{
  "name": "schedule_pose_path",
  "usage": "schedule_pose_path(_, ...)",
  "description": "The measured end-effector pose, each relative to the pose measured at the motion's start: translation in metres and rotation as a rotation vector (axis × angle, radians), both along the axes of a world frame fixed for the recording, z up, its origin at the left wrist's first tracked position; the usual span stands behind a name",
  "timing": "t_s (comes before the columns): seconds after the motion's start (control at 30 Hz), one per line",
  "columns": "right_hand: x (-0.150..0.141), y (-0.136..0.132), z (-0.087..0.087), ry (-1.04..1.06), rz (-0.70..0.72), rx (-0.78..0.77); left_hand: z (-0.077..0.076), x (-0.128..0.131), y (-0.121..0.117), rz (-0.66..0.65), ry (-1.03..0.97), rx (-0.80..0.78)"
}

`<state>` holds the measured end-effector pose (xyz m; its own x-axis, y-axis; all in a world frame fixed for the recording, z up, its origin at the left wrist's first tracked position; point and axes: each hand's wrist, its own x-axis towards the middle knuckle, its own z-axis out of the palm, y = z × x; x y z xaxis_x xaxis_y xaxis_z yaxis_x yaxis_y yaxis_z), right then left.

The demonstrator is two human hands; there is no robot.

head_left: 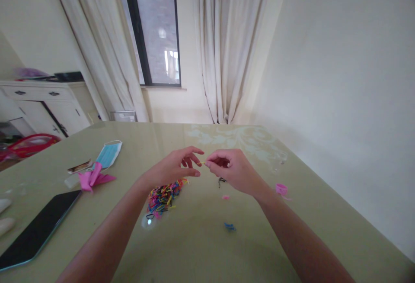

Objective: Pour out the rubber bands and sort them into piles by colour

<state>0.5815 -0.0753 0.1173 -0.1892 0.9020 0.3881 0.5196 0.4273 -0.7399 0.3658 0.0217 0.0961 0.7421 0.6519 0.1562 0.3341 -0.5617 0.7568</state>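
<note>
Above the table, my right hand [231, 169] pinches a small yellow rubber band [202, 163] between thumb and forefinger. The band reaches across to a fingertip of my left hand [180, 166]; whether it loops around that finger is too small to tell. The fingers of my left hand are apart, thumb below and forefinger above. Under my left wrist lies a heap of multicoloured rubber bands [164, 196]. A few black bands [221, 181] lie below my right hand, with a small pink piece [225, 197] and a blue cluster of bands [230, 226] nearer to me.
Right of my right forearm sits a pink band roll [281, 189]. At the left are a dark tablet [39, 226], a pink folded paper shape [94, 178] and a blue face mask [109, 155]. A white wall [340, 101] borders the table's right edge.
</note>
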Motion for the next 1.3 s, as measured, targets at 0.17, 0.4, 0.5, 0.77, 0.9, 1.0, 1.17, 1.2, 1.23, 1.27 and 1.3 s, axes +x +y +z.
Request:
schedule_pose_path(0.17, 0.011, -0.044, 0.039, -0.064, 0.023, 0.151, -0.024, -0.002, 0.023, 0.019, 0.296, 0.105)
schedule_pose_path(0.4, 0.030, -0.075, 0.062, -0.240, -0.085, 0.255, -0.074, -0.008, 0.047, 0.040, 0.589, 0.135)
schedule_pose_path(0.5, 0.045, -0.059, 0.057, -0.394, -0.172, 0.187, -0.083, -0.009, 0.051, 0.028, 0.604, 0.131)
schedule_pose_path(0.77, 0.098, 0.036, -0.026, -0.869, -0.548, -0.387, -0.085, -0.007, 0.051, 0.034, 0.593, 0.173)
schedule_pose_path(0.9, 0.109, 0.052, -0.064, -0.908, -0.586, -0.493, -0.081, -0.005, 0.048, 0.034, 0.577, 0.190)
schedule_pose_path(1.0, 0.114, 0.053, -0.074, -0.916, -0.580, -0.525, -0.079, -0.004, 0.046, 0.029, 0.563, 0.193)
schedule_pose_path(1.17, 0.117, 0.054, -0.065, -0.902, -0.594, -0.497, -0.076, -0.003, 0.046, 0.051, 0.555, 0.187)
schedule_pose_path(1.2, 0.116, 0.054, -0.062, -0.891, -0.593, -0.485, -0.075, -0.003, 0.046, 0.058, 0.552, 0.187)
schedule_pose_path(1.23, 0.114, 0.053, -0.058, -0.877, -0.586, -0.470, -0.075, -0.003, 0.047, 0.064, 0.545, 0.187)
schedule_pose_path(1.27, 0.110, 0.052, -0.053, -0.859, -0.569, -0.449, -0.074, -0.003, 0.047, 0.066, 0.536, 0.187)
schedule_pose_path(1.3, 0.105, 0.050, -0.049, -0.838, -0.544, -0.426, -0.073, -0.003, 0.047, 0.065, 0.524, 0.186)
